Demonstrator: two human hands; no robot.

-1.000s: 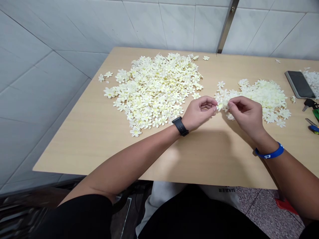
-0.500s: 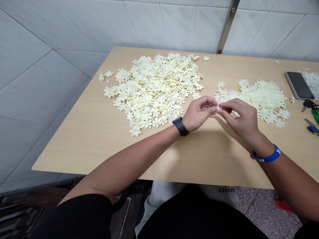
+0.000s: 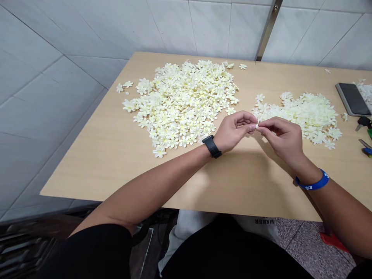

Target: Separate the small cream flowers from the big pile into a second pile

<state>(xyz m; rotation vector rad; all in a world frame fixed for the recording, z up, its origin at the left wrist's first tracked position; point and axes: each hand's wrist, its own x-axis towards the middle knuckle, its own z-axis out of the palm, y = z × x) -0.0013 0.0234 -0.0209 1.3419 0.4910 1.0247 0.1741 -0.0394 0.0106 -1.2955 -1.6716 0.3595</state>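
My left hand (image 3: 235, 131) and my right hand (image 3: 283, 136) meet fingertip to fingertip above the table. A small white artificial flower (image 3: 257, 126) is pinched between them, mostly covered by the fingers. Both thumbs press against their index fingers on it. Left of my hands spreads a large heap of cream flowers (image 3: 186, 100) with yellow centres. Just behind my right hand lies a smaller heap of paler flower petals (image 3: 308, 112).
The wooden table (image 3: 116, 162) stands against a tiled wall (image 3: 174, 27). At the right are a phone (image 3: 353, 100), a key (image 3: 362, 123) and a blue-handled tool (image 3: 366, 150) cut off by the frame edge. Another white pile (image 3: 366, 95) lies beyond the phone.
The right fingers have closed in, thumb and index now pressed together at the flower. The whole view has shifted slightly; the heaps look the same.
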